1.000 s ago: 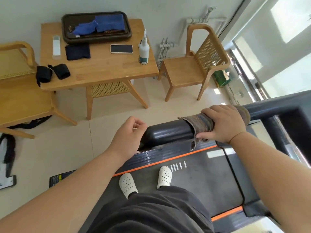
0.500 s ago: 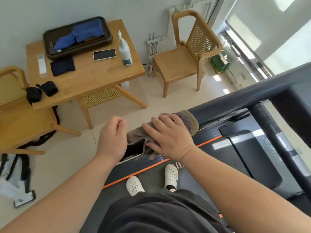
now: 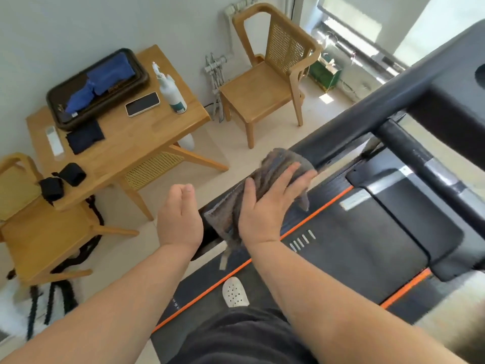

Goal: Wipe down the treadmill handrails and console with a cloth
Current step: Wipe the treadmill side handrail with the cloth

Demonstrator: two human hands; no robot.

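Right hand slid cloth down to handrail end; fingers spread flat, pressing it. Left hand loosely curled, empty. Tray holds blue towel.

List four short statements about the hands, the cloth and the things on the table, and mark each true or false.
1. The right hand presses the cloth against the handrail. True.
2. The left hand grips the cloth. False: only the right hand touches it.
3. The spray bottle stands on the table. True.
4. The phone lies inside the tray. False: it lies on the tabletop beside the tray.
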